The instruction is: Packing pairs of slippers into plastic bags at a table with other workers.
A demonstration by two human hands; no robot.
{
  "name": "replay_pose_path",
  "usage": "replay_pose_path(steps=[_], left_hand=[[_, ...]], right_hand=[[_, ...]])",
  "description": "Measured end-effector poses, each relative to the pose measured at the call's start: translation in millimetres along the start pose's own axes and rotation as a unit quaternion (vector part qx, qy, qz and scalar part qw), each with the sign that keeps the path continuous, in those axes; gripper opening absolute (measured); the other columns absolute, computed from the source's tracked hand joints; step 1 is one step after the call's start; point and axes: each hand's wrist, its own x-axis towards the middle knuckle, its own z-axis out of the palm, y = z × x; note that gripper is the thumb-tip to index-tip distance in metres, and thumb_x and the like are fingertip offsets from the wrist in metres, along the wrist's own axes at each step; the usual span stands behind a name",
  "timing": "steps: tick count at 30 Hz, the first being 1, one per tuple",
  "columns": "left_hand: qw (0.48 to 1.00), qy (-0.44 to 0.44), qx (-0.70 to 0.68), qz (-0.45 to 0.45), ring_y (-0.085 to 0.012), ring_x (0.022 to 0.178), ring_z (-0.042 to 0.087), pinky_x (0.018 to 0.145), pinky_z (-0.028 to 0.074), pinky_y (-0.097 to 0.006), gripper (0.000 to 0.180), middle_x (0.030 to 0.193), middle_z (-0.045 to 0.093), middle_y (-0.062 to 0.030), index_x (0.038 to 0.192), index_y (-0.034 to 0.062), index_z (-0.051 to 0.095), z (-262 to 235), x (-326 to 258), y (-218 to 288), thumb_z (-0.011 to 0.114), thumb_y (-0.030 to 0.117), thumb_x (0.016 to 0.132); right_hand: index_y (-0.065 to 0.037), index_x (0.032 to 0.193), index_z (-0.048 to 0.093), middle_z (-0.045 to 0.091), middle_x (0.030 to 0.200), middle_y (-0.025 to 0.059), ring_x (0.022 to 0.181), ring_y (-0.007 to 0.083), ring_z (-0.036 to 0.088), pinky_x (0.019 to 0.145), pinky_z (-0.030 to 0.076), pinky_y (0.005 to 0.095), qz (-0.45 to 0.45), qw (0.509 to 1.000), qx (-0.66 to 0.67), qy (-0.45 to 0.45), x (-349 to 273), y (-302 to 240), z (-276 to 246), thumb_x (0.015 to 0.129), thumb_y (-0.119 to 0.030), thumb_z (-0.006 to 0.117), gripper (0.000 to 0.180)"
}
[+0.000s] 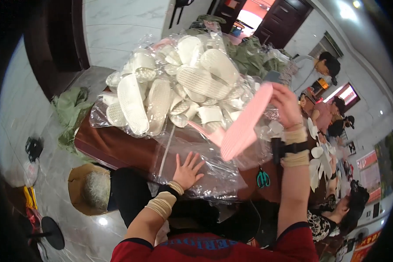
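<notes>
My right hand [286, 105] is closed on one end of a pink slipper [248, 126], holding it up over the table with its ridged sole showing. A second pink piece [205, 132] shows behind it; whether it is the slipper's strap or another slipper I cannot tell. My left hand [187, 171] lies flat, fingers spread, on clear plastic bags [218, 174] near the table's front edge. Beyond both hands rises a big heap of white slippers [201, 81], many in clear bags.
Teal-handled scissors [263, 178] lie on the brown table [118, 148] near my right forearm. A cardboard box [81, 192] with clear plastic scraps stands on the floor at left. Green sacks [72, 113] lie beside the table. Several people sit along the right side, near more white pieces [321, 163].
</notes>
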Motion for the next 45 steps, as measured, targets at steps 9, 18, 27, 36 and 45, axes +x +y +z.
replay_pose_path(steps=[9, 18, 27, 36, 45], left_hand=[[1.000, 0.003, 0.023, -0.010, -0.0303, 0.144, 0.025, 0.108, 0.008, -0.073, 0.059, 0.156, 0.030, -0.0061, 0.144, 0.0260, 0.043, -5, 17, -6, 0.047, 0.054, 0.093], [0.999, -0.001, 0.032, -0.015, -0.0295, 0.144, 0.025, 0.109, 0.008, -0.072, 0.058, 0.154, 0.033, -0.0055, 0.141, 0.0238, 0.047, -6, 25, -2, 0.051, 0.054, 0.091], [0.999, -0.022, 0.040, -0.021, -0.0306, 0.145, 0.022, 0.110, 0.009, -0.071, 0.061, 0.155, 0.031, -0.0066, 0.146, 0.0257, 0.041, -16, 21, 2, 0.053, 0.050, 0.091], [0.997, -0.056, 0.047, -0.026, -0.0301, 0.147, 0.020, 0.111, 0.007, -0.069, 0.061, 0.158, 0.026, -0.0062, 0.148, 0.0261, 0.037, -18, 29, 7, 0.050, 0.050, 0.093], [0.997, -0.049, 0.050, -0.032, -0.0298, 0.147, 0.020, 0.110, 0.008, -0.070, 0.063, 0.158, 0.025, -0.0057, 0.149, 0.0254, 0.035, -24, 21, 3, 0.050, 0.051, 0.093]], right_hand=[[-0.004, 0.109, 0.067, 0.066, 0.081, 0.0018, 0.071, 0.0088, 0.060, 0.066, 0.049, 0.0241, 0.081, 0.941, -0.327, 0.029, -112, 64, -104, 0.089, -0.009, 0.057, 0.023], [-0.016, 0.147, 0.034, 0.052, 0.134, 0.0200, 0.122, 0.0413, 0.049, 0.104, 0.039, 0.0448, 0.170, 0.843, -0.467, -0.206, -187, 188, 23, 0.076, -0.035, 0.074, 0.084], [-0.001, 0.138, 0.042, 0.052, 0.132, 0.0086, 0.122, 0.0219, 0.051, 0.104, 0.042, 0.0333, 0.135, 0.984, 0.117, -0.028, -147, 112, -51, 0.077, -0.002, 0.069, 0.066], [-0.007, 0.133, 0.051, 0.057, 0.128, 0.0152, 0.121, 0.0271, 0.055, 0.104, 0.046, 0.0438, 0.032, 0.931, 0.258, 0.258, -160, 77, -251, 0.099, -0.030, 0.053, 0.040], [-0.004, 0.132, 0.049, 0.059, 0.119, 0.0178, 0.106, 0.0323, 0.059, 0.090, 0.049, 0.0377, 0.005, 0.778, -0.628, -0.014, -244, 165, -132, 0.087, -0.016, 0.063, 0.048]])
